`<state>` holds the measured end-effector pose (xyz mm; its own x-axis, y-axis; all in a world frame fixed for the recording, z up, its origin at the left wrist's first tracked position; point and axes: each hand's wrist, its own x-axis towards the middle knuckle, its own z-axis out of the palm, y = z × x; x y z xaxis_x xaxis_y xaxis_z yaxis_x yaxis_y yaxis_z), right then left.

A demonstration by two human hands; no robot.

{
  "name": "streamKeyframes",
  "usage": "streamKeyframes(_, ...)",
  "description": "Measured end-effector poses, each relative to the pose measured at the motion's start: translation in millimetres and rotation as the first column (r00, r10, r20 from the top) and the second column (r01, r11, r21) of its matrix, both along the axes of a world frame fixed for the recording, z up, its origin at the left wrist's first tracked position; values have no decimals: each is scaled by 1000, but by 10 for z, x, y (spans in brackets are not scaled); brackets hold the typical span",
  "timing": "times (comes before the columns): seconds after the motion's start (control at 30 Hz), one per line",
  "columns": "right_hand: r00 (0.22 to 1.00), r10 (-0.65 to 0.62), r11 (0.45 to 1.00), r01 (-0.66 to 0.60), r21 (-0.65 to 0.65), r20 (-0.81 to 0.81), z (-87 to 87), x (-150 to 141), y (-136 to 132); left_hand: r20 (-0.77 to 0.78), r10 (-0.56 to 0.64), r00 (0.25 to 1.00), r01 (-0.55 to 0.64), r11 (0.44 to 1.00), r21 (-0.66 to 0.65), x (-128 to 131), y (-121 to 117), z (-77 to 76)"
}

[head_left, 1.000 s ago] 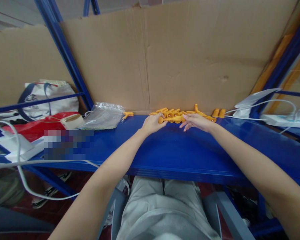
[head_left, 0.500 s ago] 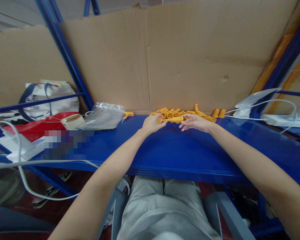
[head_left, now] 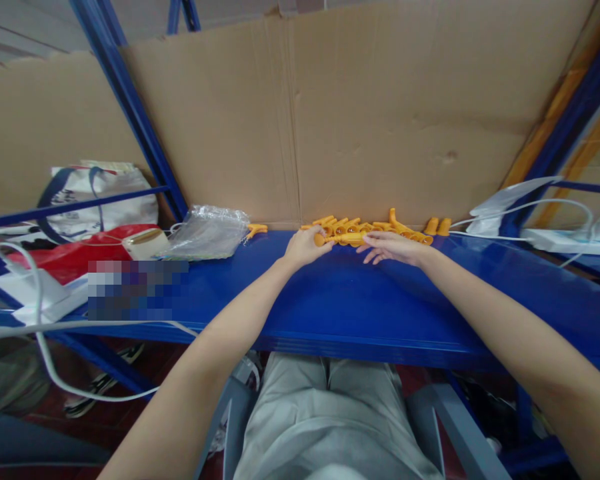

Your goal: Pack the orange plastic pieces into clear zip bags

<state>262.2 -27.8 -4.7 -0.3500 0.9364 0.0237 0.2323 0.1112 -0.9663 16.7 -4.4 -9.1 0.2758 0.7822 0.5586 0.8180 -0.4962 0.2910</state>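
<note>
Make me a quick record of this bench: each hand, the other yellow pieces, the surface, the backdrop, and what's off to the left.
Left hand: holding one end of a yellow part
Right hand: at its other end; contact unclear
Other yellow pieces: mostly clustered behind the hands
Surface: blue table
Backdrop: cardboard
Off left: clear plastic bag

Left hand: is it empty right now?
No, the left hand holds a yellow part near one end.

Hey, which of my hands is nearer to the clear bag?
Left. Your left hand, holding an orange piece, is to the right of the clear bag; your right hand is farther right, by the piece's other end.
</note>
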Motion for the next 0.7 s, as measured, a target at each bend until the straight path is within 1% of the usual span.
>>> streamKeyframes(0.07,1000,16,998,-15,61,-17,0,19,7,4,-8,1000,8,1000,3,-1,6,-3)
streamKeyframes(0.13,1000,-3,992,7,123,-31,-8,28,27,2,-18,1000,17,1000,15,-2,10,-8)
streamKeyframes(0.2,999,-24,989,29,146,-36,-13,23,43,-8,-24,1000,24,999,31,-4,7,-10)
streamKeyframes(0.4,998,-51,994,55,92,-38,21,-53,1,-51,-31,998,35,997,70,-10,-28,8)
streamKeyframes(0.57,998,-64,998,64,20,20,20,-75,3,-55,-54,997,60,992,107,-18,-9,-10)
streamKeyframes(0.7,999,-16,1000,16,1,39,32,7,5,-48,-56,997,61,993,103,-28,20,-24)
